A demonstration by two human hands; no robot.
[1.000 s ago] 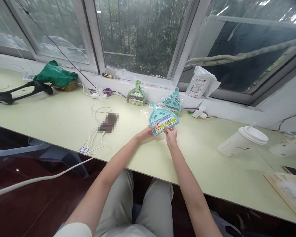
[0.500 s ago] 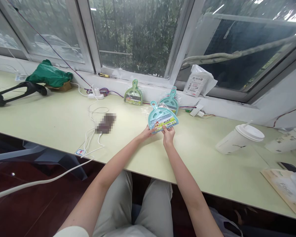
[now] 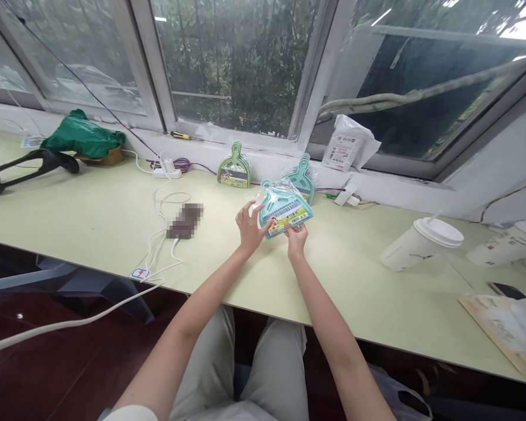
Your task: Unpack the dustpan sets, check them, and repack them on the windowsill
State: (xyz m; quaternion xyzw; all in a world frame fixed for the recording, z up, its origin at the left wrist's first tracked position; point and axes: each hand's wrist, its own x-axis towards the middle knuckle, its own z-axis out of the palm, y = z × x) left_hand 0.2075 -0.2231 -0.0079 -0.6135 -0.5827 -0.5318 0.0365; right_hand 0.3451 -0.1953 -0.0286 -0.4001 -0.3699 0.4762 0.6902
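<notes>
A light blue dustpan set in clear wrapping, with a yellow label, is held above the table in front of me. My right hand pinches its lower edge. At its left side my left hand has its fingers spread, the thumb reaching the lower left corner of the pack. Behind, more blue dustpans lean against the wall under the window. A stack of green dustpans leans there too, farther left.
On the table a white cup and a paper bag are at right. White cables, a blurred dark object, a power strip and a green bag are at left. A white package rests on the sill.
My left hand has loosened from the pack's lower edge, moved left and up, and spread its fingers. My right hand still grips the pack. The view has shifted slightly.
</notes>
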